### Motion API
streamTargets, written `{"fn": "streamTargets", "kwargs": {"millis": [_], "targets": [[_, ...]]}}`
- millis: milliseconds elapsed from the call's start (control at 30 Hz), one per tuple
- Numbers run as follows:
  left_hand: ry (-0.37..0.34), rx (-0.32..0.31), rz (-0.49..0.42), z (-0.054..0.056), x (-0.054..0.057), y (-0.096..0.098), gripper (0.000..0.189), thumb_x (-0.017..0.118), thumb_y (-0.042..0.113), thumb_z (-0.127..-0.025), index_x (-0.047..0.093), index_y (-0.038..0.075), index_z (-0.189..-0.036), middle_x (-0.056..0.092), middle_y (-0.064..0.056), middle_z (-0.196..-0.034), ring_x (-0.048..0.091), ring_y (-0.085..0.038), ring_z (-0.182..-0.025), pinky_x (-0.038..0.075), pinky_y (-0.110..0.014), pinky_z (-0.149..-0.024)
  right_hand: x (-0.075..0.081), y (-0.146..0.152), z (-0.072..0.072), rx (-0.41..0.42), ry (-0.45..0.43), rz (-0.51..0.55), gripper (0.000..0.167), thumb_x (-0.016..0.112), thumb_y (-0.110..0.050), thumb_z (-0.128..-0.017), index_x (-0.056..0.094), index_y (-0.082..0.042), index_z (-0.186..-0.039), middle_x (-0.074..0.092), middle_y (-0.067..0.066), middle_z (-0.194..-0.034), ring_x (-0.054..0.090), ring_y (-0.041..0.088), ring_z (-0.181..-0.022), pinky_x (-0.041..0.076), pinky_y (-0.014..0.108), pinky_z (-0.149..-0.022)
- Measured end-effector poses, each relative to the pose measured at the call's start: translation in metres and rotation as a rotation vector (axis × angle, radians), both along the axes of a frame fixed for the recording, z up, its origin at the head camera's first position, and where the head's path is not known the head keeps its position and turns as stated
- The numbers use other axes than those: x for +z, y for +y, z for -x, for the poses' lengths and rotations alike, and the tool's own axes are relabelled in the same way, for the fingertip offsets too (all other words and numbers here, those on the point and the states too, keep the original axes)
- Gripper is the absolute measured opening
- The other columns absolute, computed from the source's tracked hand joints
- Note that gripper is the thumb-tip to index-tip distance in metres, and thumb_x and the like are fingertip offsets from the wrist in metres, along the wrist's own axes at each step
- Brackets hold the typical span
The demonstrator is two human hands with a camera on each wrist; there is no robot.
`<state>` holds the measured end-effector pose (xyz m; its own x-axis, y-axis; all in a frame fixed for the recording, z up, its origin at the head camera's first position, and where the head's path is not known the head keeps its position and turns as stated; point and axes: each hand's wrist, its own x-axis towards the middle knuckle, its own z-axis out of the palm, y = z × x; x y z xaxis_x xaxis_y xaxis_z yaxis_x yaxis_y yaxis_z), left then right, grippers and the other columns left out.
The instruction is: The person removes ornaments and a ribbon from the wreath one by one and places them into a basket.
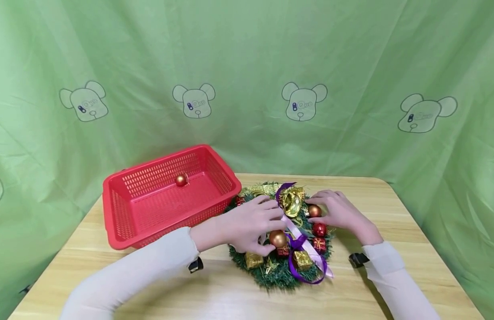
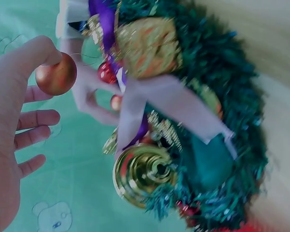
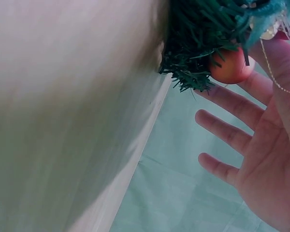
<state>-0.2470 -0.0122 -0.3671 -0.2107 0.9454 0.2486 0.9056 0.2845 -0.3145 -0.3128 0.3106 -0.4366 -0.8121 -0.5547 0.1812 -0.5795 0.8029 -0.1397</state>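
A green tinsel wreath [image 1: 276,280] lies on the table, dressed with a gold bell [image 1: 292,202], purple and pale ribbons, red balls and small gift boxes. Over its left half, my left hand [image 1: 251,224] pinches a copper-coloured bauble [image 1: 277,238] between thumb and index finger; a thin thread trails from it in the left wrist view. At the wreath's upper right, my right hand [image 1: 338,210] has thumb and index finger around a second copper bauble [image 1: 314,211], which sits against the greenery. The other fingers of that hand stretch out loosely in the right wrist view.
A red perforated plastic basket [image 1: 173,149] stands at the left, its corner close to the wreath. One copper bauble [image 1: 181,180] lies inside it. The wooden table [image 1: 371,191] ends at a green cloth backdrop [image 1: 247,53]. A red ball [image 1: 320,229] sits just below the right hand.
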Motion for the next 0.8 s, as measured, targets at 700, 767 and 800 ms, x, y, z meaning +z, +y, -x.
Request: {"fn": "streamTargets", "kwargs": {"millis": [700,767,800], "targets": [[0.044,0.102,-0.248,0.034,0.048,-0.034,0.040,0.070,0.042,-0.084,0.068,0.015,-0.112,0.066,-0.001,-0.106,0.057,-0.022,-0.104,0.045,-0.042,-0.099,0.000,0.000,-0.002,0.004,0.009,0.012,0.059,0.085,-0.040,-0.078,0.071,-0.010,-0.127,0.070,0.017,-0.126,0.061,0.043,-0.120,0.040,0.069,-0.102],[0.042,0.114,-0.265,0.037,0.051,-0.037,0.039,0.070,0.042,-0.083,0.068,0.015,-0.111,0.066,-0.001,-0.105,0.057,-0.022,-0.103,0.045,-0.042,-0.098,0.000,0.000,-0.002,0.002,0.004,0.012,0.059,0.085,-0.040,-0.078,0.071,-0.010,-0.127,0.070,0.017,-0.126,0.060,0.043,-0.121,0.040,0.069,-0.103],[0.037,0.121,-0.273,0.038,0.052,-0.039,0.038,0.071,0.041,-0.083,0.068,0.015,-0.110,0.066,-0.001,-0.105,0.057,-0.022,-0.103,0.045,-0.042,-0.098,0.000,0.000,-0.002,0.002,0.002,0.010,0.059,0.085,-0.039,-0.078,0.071,-0.010,-0.127,0.069,0.017,-0.127,0.060,0.044,-0.121,0.039,0.069,-0.103]]}}
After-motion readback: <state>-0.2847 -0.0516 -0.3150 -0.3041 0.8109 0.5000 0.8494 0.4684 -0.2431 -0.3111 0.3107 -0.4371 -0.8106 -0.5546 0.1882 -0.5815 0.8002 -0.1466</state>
